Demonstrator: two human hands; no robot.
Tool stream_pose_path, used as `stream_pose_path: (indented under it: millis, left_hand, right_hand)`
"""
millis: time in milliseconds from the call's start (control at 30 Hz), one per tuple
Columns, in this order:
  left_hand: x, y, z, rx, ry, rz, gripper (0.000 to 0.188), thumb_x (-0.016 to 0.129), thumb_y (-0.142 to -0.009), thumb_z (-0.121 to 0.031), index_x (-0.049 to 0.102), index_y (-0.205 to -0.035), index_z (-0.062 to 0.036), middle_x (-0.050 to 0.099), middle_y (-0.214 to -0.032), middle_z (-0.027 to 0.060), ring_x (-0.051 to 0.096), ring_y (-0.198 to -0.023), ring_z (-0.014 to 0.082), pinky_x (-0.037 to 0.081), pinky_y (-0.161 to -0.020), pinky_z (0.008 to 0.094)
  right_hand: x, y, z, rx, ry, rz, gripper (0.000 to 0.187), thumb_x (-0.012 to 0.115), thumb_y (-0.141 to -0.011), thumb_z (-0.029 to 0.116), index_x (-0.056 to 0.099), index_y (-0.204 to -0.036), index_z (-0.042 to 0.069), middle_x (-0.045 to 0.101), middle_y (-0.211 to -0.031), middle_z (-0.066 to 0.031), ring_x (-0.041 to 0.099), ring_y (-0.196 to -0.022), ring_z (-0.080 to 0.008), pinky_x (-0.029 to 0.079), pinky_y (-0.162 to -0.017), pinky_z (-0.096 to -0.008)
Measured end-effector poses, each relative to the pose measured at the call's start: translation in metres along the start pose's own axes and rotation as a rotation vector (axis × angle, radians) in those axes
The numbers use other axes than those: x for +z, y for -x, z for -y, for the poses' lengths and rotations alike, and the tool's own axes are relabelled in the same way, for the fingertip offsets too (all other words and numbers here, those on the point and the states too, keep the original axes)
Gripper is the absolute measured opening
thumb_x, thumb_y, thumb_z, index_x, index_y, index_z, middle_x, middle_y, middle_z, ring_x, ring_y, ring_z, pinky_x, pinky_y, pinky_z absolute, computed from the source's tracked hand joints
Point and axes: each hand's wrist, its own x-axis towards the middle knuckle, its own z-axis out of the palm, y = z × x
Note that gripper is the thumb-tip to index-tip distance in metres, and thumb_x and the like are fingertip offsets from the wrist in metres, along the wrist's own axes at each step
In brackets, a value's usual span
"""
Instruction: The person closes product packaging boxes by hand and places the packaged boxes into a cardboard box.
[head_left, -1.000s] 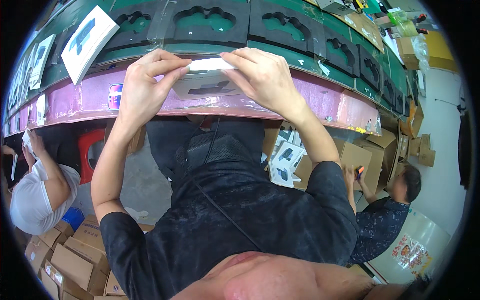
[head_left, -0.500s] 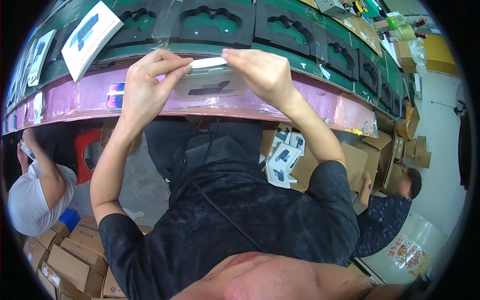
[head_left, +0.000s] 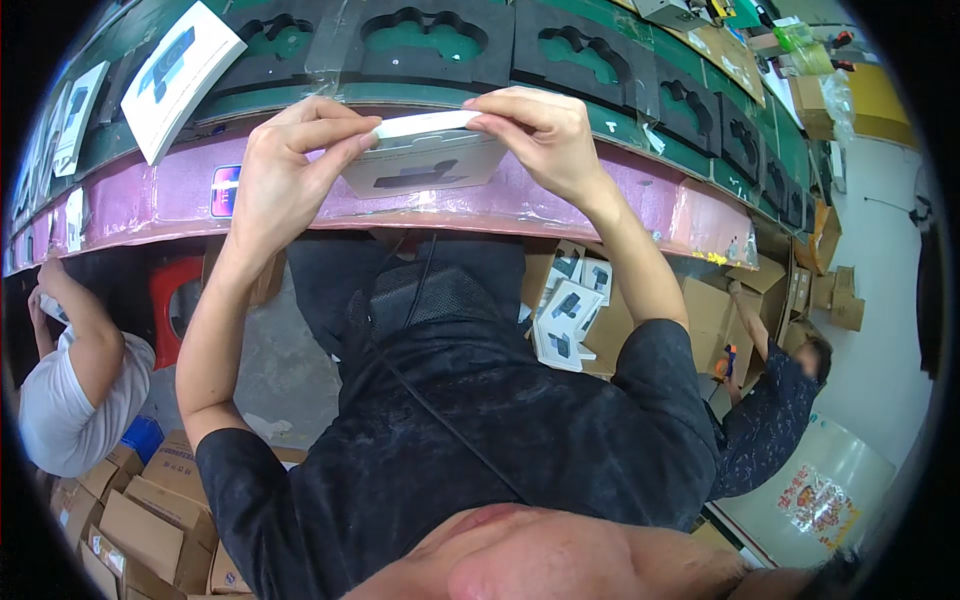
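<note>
Head view: foam inserts (head_left: 410, 72) are being borne by the green workbench (head_left: 590, 12), cartons (head_left: 145, 530) by the floor (head_left: 290, 350). Before the pink bench front (head_left: 640, 190), a white box (head_left: 430, 172) is being pinched at its ends by left hand (head_left: 285, 155) and right hand (head_left: 545, 135).

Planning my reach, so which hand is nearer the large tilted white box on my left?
Left. Your left hand is just right of that white box; your right hand is farther right, across the held box.

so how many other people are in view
2: a person in a white shirt at far left; a person in a dark patterned shirt at right. Others may be hidden.
</note>
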Motion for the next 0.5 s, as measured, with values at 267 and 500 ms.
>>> stream_pose_path:
  millis: [267,500]
  left_hand:
    - [-0.004,0.008,0.0,-0.009,0.041,0.062,0.021,0.077,-0.093,-0.007,0.082,-0.113,-0.0015,0.077,-0.104,0.0117,0.073,-0.097,0.0228,0.056,-0.087,0.0343]
    - [-0.01,0.02,0.016,-0.006,0.17,0.077,0.029,0.075,-0.096,-0.008,0.078,-0.124,-0.0022,0.078,-0.118,0.0139,0.073,-0.109,0.0241,0.055,-0.097,0.0354]
  right_hand:
    - [0.013,0.028,0.004,0.133,-0.197,-0.151,0.018,0.077,-0.093,-0.001,0.082,-0.11,0.0,0.081,-0.113,-0.0138,0.077,-0.106,-0.0235,0.059,-0.095,-0.0344]
    - [0.008,0.026,-0.003,0.062,-0.137,-0.148,0.019,0.079,-0.09,-0.001,0.083,-0.109,0.0,0.082,-0.109,-0.015,0.079,-0.098,-0.0244,0.061,-0.088,-0.0322]
